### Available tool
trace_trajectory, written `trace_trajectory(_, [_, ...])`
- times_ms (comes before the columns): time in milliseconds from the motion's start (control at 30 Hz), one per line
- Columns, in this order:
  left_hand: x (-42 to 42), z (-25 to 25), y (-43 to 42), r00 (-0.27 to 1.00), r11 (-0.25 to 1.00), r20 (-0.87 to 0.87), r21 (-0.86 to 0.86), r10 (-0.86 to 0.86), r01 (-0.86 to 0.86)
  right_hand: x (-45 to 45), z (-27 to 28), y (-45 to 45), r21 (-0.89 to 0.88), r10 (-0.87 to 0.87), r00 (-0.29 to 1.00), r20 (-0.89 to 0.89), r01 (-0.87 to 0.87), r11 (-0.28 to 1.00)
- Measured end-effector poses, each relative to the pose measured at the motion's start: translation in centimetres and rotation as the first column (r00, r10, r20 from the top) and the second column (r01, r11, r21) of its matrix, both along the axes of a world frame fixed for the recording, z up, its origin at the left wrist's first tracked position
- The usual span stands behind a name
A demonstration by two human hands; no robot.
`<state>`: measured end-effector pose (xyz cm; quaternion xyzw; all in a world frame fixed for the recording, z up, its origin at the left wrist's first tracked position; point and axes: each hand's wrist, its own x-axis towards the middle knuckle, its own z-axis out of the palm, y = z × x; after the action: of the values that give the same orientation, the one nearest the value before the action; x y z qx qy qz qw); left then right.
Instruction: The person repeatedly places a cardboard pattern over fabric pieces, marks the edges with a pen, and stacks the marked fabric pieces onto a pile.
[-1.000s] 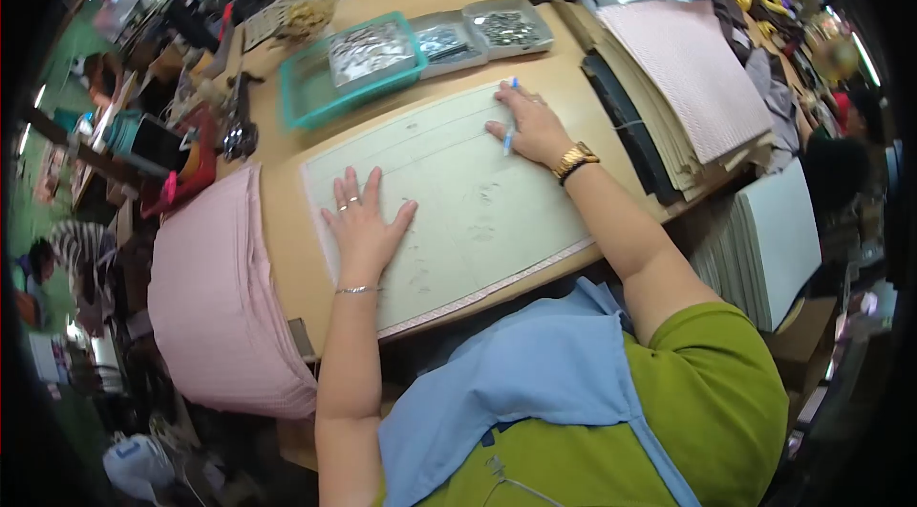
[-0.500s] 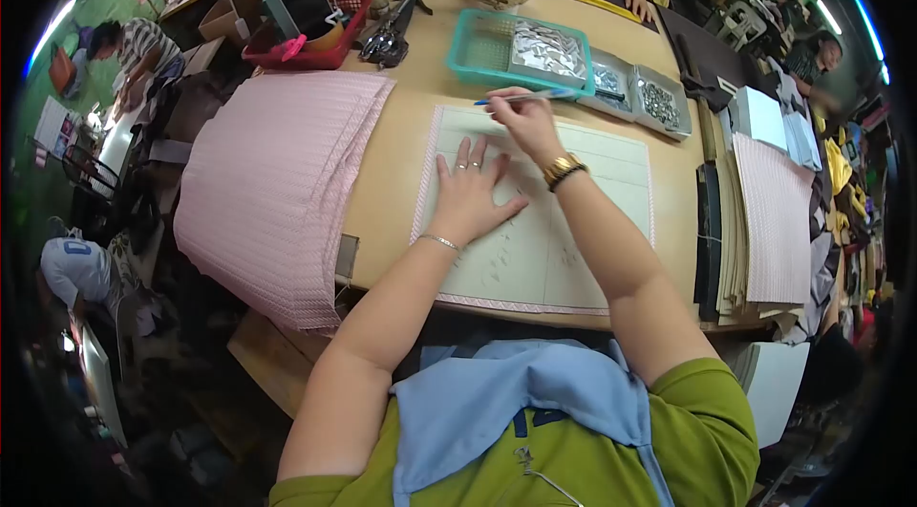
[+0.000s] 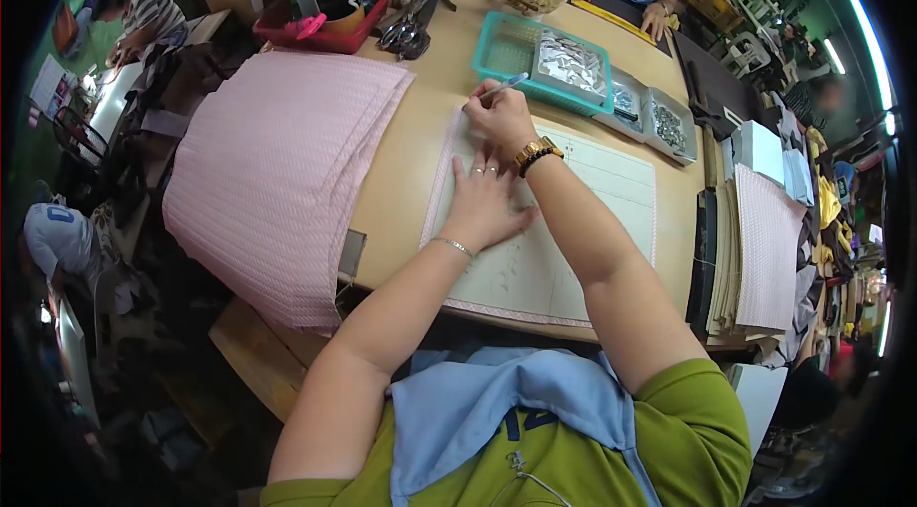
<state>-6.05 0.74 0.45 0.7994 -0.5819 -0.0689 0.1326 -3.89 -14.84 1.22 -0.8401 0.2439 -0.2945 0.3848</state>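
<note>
A pale sheet [image 3: 607, 184] with ruled lines and handwritten marks lies on a pink patterned sheet [image 3: 438, 175], whose edge shows around it. My left hand [image 3: 485, 205] rests flat on the pale sheet with its fingers spread, a ring on it and a bracelet at the wrist. My right hand [image 3: 504, 122] is closed on a pen [image 3: 513, 84]. The pen leans, with its tip down at the sheet's upper left corner. My right hand partly covers the left fingertips.
On the left lies a stack of pink sheets [image 3: 287, 163]. Beyond are a red basket [image 3: 368, 24], scissors [image 3: 409, 37], a teal basket [image 3: 497, 53] and a box of metal fittings [image 3: 671, 129]. Across the table, another person's hands [image 3: 657, 21] are by a yellow ruler [image 3: 611, 20].
My right hand has moved left and down with the pen, bringing its tip to the sheet's upper left corner. My left hand stays flat on the sheet. The whole view has shifted slightly.
</note>
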Motion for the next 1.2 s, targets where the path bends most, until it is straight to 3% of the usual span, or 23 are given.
trace_trajectory(200, [0.0, 0.3, 0.1, 1.0, 0.999, -0.009, -0.031, -0.012, 0.011, -0.7, 0.6, 0.5, 0.056, 0.037, 0.996, -0.083, -0.033, 0.998])
trace_trajectory(400, [-0.1, 0.4, 0.1, 1.0, 1.0, -0.015, -0.009, 0.003, -0.003, 0.0, 0.2, 0.3, 0.01, 0.003, 1.0, -0.003, -0.003, 1.0])
trace_trajectory(533, [0.0, 0.2, -0.1, 0.998, 1.0, -0.07, -0.01, 0.006, -0.006, -1.2, 0.5, 0.7, 0.119, 0.089, 0.996, -0.001, -0.088, 0.989])
trace_trajectory(600, [0.0, 0.3, -0.2, 0.994, 1.0, -0.11, 0.002, 0.004, -0.004, -2.2, 0.1, 0.6, 0.101, 0.032, 0.99, 0.141, -0.046, 0.994])
trace_trajectory(733, [-0.1, -0.1, -0.3, 1.0, 1.0, -0.004, -0.017, -0.008, 0.008, -8.4, 0.2, -0.8, 0.408, -0.037, 0.951, 0.308, -0.096, 0.908])
trace_trajectory(900, [-0.4, 0.9, -0.4, 1.0, 0.999, -0.007, 0.053, -0.012, 0.013, -23.1, -1.3, -6.2, 0.329, -0.237, 0.937, 0.255, 0.147, 0.933])
trace_trajectory(1000, [-1.4, 1.9, -2.1, 0.999, 0.991, 0.038, 0.134, -0.028, 0.023, -30.2, -0.8, -9.4, 0.426, -0.462, 0.849, 0.256, 0.33, 0.842])
trace_trajectory(1067, [-3.3, 3.1, -4.3, 0.986, 0.98, 0.059, 0.135, -0.154, 0.145, -32.6, -1.6, -12.0, 0.396, -0.506, 0.811, 0.294, 0.379, 0.836])
trace_trajectory(1200, [-8.4, 3.9, -10.0, 0.923, 0.925, 0.094, 0.121, -0.373, 0.361, -33.3, -2.6, -14.3, 0.343, -0.482, 0.854, 0.195, 0.401, 0.849])
